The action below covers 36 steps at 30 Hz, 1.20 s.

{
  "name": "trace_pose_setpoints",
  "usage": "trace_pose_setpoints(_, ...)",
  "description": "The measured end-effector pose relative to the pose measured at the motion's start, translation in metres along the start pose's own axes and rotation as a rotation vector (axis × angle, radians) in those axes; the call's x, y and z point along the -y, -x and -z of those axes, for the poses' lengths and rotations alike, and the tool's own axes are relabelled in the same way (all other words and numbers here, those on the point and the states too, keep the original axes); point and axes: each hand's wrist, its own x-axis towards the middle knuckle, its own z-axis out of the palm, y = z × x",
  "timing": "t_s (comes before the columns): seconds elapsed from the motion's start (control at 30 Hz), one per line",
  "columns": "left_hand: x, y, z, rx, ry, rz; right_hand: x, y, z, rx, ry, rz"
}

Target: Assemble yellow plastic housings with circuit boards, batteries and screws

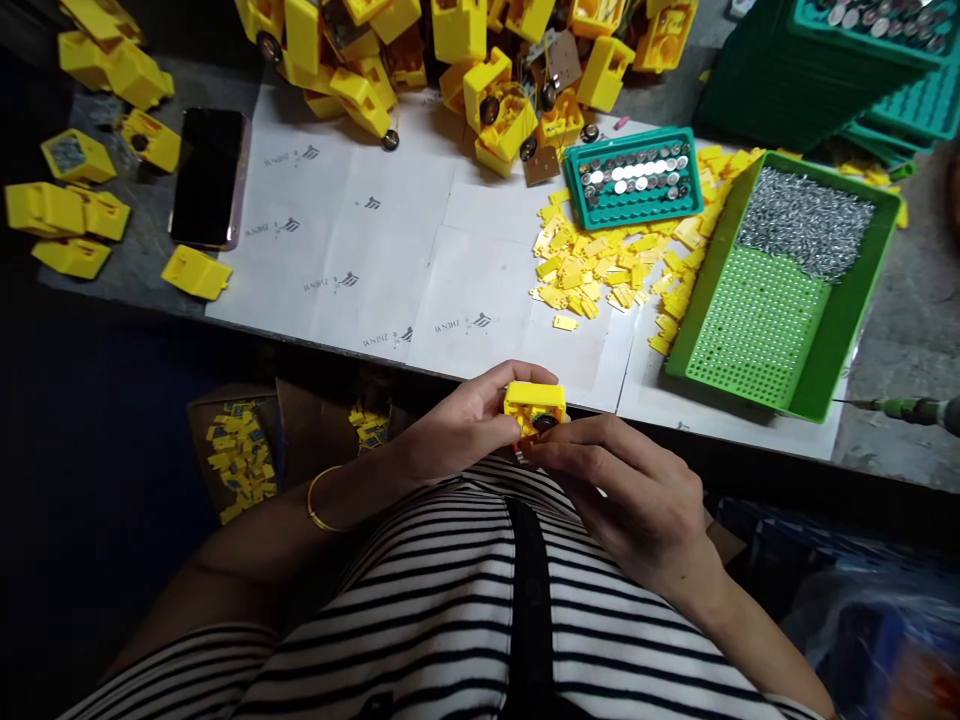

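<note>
Just in front of the table's edge, my left hand (472, 418) grips a small yellow housing (535, 395) from its left side, fingers behind it and thumb in front. The housing's open side shows a dark round part and a bit of red wire below. My right hand (634, 480) is closed at the housing's lower right, with its fingertips at the round part and the wire; what they pinch is too small to make out. Small yellow pieces (592, 262) lie loose on the white paper (375, 250) beyond my hands.
A green basket (780, 390) of metal screws stands at the right, with a teal tray (637, 215) of button cells beside it. Yellow housings (457, 30) pile up at the back. A phone (208, 178) lies left; a screwdriver tip (892, 407) points in from the right.
</note>
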Motion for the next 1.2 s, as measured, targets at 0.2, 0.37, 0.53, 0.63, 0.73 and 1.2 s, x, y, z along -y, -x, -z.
trace_pose_setpoints(0.2, -0.002, 0.002, -0.001, 0.01, -0.051, 0.036, -0.005, -0.001, 0.001, -0.001, 0.252, 0.028)
trace_pose_setpoints(0.37, -0.005, 0.002, -0.004, 0.001, -0.084, 0.1, -0.009, -0.007, 0.007, 0.102, 0.308, 0.128)
trace_pose_setpoints(0.53, -0.003, 0.002, -0.005, -0.005, -0.075, 0.097, -0.002, -0.011, 0.01, 0.185, 0.411, 0.141)
trace_pose_setpoints(0.63, -0.003, 0.002, -0.005, -0.007, -0.043, 0.083, -0.002, -0.013, 0.01, 0.181, 0.404, 0.182)
trace_pose_setpoints(0.73, -0.005, 0.003, -0.005, -0.014, -0.035, 0.075, -0.007, -0.012, 0.008, 0.126, 0.35, 0.201)
trace_pose_setpoints(1.2, 0.001, 0.006, -0.004, -0.021, -0.057, 0.141, -0.011, -0.025, 0.02, 0.286, 0.153, 0.02)
